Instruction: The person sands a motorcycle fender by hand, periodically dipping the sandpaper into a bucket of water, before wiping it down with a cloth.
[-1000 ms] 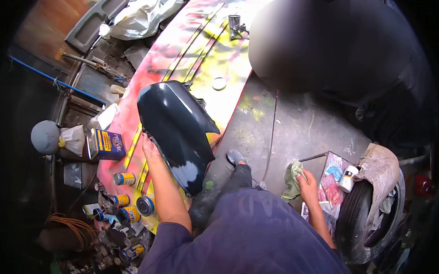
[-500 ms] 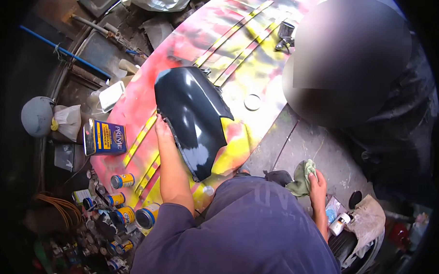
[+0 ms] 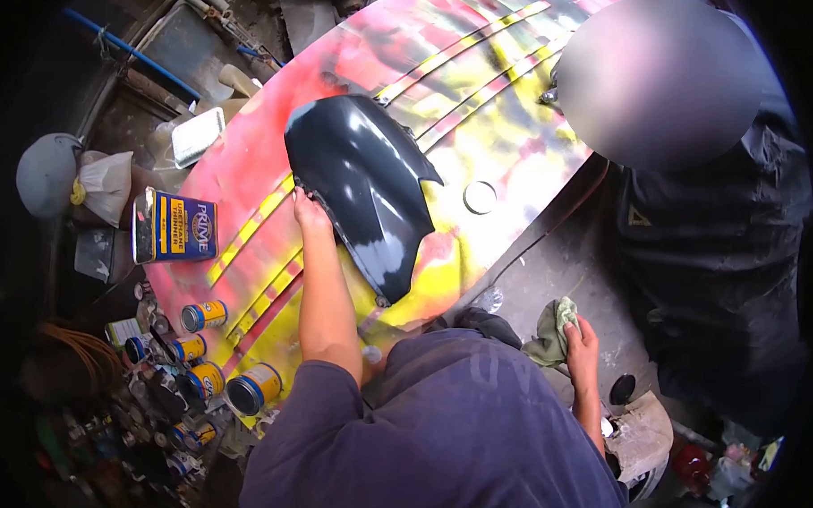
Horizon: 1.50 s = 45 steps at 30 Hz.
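Observation:
A glossy black body panel (image 3: 360, 181) with a curved, pointed shape lies over a paint-stained board. My left hand (image 3: 310, 210) grips the panel's left edge; the fingertips go partly out of sight at the rim. Down at my right side, away from the board, my right hand (image 3: 583, 345) holds a crumpled pale green cloth (image 3: 551, 337) between thumb and fingers.
The board (image 3: 240, 154) is smeared pink and yellow, with raised strips. A thinner can (image 3: 188, 228), several paint tins (image 3: 255, 389) and a round lid-like object (image 3: 480, 197) stand or lie on it. Another person (image 3: 702, 255) in dark clothes is at the right.
The whole view has shifted and turned slightly. The other person's head now hides most of the spray gun. Both my hands keep their hold on the panel and the cloth.

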Motion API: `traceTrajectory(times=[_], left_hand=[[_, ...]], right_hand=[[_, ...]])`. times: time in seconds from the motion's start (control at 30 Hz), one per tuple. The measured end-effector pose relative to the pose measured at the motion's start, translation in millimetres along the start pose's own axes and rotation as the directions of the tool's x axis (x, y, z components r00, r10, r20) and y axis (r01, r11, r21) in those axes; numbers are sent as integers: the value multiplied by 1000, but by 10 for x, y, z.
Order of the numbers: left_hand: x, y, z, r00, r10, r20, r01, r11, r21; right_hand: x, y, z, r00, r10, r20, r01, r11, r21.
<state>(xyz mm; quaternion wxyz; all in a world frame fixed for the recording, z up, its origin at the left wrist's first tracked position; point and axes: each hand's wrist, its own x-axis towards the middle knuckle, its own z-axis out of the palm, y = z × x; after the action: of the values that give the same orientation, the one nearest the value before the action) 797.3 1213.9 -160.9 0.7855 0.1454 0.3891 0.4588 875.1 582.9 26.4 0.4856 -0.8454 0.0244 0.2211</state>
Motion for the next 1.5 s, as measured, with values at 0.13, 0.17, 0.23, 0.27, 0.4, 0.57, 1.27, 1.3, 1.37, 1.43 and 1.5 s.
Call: traceTrajectory(times=[0.13,0.17,0.23,0.27,0.4,0.57,1.27,1.3,1.37,1.43,1.5], left_hand=[[5,-105,68,998,54,-45,-56,998,-30],[4,-124,52,997,55,-55,-58,998,-37],[-174,-96,168,996,52,-77,-55,998,-32],[-154,-110,144,997,57,-57,-59,998,-35],[-135,-44,134,996,-83,-44,82,996,-35],[-685,162,334,999,0,-44,10,970,241],[-1676,-315,-394,985,-163,59,104,828,551],[-1693,-260,-358,981,-185,58,124,830,543],[-1701,-205,-315,971,-233,60,167,833,528],[-1651,-272,-385,980,-184,78,108,816,568],[-1623,-299,-405,984,-160,73,87,804,589]], right_hand=[[15,180,-33,997,-72,17,73,994,-76],[-6,163,-46,999,-35,24,37,997,-67],[-56,50,-27,999,37,38,-35,998,-48],[-72,-26,-21,996,70,56,-67,997,-49],[-5,-42,38,996,-37,78,43,996,-76],[26,-633,313,974,61,218,-69,997,25],[1353,-2505,3690,372,-411,832,917,22,-399],[1337,-2489,3755,391,-391,833,907,11,-420],[1283,-2419,3737,388,-413,824,906,8,-422],[1255,-2342,3699,395,-398,828,903,4,-429],[1173,-2293,3620,390,-371,843,904,-19,-427]])
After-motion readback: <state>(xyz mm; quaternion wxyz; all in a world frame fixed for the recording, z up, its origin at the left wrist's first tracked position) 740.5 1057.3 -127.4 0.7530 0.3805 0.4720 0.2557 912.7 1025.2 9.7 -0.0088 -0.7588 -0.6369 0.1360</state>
